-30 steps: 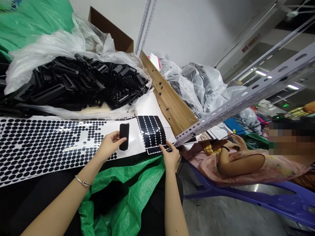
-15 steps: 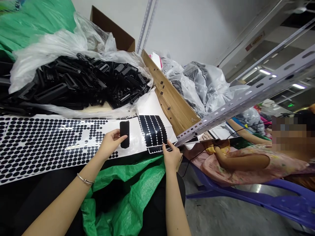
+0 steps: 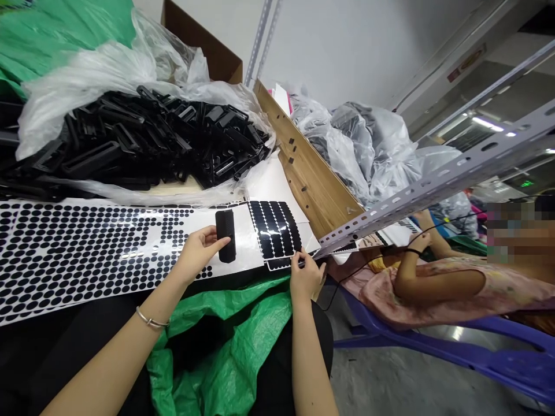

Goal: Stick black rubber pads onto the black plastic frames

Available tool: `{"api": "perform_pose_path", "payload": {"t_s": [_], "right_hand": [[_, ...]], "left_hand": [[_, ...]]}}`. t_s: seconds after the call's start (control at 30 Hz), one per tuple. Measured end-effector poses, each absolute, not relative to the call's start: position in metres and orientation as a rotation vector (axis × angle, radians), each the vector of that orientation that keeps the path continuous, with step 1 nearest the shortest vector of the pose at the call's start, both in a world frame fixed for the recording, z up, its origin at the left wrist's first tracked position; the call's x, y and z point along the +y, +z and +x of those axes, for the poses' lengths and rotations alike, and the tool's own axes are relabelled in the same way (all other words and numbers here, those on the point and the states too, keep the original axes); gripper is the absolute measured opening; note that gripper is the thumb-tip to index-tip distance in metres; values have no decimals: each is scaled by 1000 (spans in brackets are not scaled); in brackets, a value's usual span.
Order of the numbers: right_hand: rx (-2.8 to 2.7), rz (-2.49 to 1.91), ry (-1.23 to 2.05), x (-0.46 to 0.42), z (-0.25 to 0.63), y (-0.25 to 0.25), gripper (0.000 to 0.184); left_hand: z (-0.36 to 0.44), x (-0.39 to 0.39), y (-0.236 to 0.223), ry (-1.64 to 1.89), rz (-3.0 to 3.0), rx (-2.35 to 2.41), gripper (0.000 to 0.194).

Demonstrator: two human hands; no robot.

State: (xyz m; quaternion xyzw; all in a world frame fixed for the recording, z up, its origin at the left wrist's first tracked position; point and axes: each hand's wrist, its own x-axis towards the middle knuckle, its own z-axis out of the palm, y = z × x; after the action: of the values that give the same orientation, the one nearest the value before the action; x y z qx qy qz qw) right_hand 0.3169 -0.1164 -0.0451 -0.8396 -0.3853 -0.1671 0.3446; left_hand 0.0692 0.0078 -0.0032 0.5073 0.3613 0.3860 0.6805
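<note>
My left hand (image 3: 200,251) pinches a black rectangular plastic piece (image 3: 224,222) between thumb and fingers, above bare white backing. Beneath it, a long white sheet with rows of black round stickers (image 3: 108,248) stretches to the left, with gaps where dots are absent. To the right lies a smaller sheet of black stickers with scalloped edges (image 3: 277,228), curved upward and shiny. At its lower right corner, my right hand (image 3: 306,277) has thumb and index finger pressed together on the sheet's edge. Whether a single sticker is between those fingertips is too small to see.
A pile of black plastic parts (image 3: 165,138) lies in clear plastic behind the sheets. A wooden board (image 3: 307,162) and a perforated metal post (image 3: 416,179) stand to the right. A green sack (image 3: 229,341) gapes at my lap. A co-worker (image 3: 437,289) sits at right.
My right thumb and index finger have closed together at the sheet's corner. My left hand keeps the black piece, now slightly tilted. The co-worker's hand has risen. The view has shifted slightly.
</note>
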Motion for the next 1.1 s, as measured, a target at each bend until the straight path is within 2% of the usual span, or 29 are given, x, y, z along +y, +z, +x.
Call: {"api": "perform_pose_path", "payload": {"t_s": [0.1, 0.27, 0.47, 0.57, 0.67, 0.7, 0.77, 0.83, 0.97, 1.1], "right_hand": [[-865, -2083, -406, -116, 317, -43, 21], [-677, -1935, -428, -116, 325, -37, 33], [-458, -1685, -672, -128, 334, 1, 33], [-646, -1508, -758, -115, 314, 25, 23], [-1118, -1447, -787, -86, 277, 40, 8], [-1266, -1397, -789, -75, 264, 43, 7], [-1506, -1267, -776, -54, 242, 45, 17], [-1666, -1161, -742, -39, 226, 42, 24], [-1805, -1119, -549, -27, 210, 31, 25], [-1611, -1148, 37, -23, 206, 24, 23]], "left_hand": [[69, 8, -4, 866, 1132, 805, 37], [71, 7, -5, 851, 1119, 793, 36], [70, 2, 5, 806, 1005, 742, 40], [65, -4, 13, 673, 798, 500, 37], [59, -9, 19, 608, 674, 250, 33], [58, -10, 20, 611, 661, 188, 34], [54, -9, 21, 634, 656, 104, 37], [49, -6, 21, 683, 672, 97, 39], [35, 3, 25, 798, 724, 250, 36], [20, 8, 29, 805, 799, 382, 33]]}}
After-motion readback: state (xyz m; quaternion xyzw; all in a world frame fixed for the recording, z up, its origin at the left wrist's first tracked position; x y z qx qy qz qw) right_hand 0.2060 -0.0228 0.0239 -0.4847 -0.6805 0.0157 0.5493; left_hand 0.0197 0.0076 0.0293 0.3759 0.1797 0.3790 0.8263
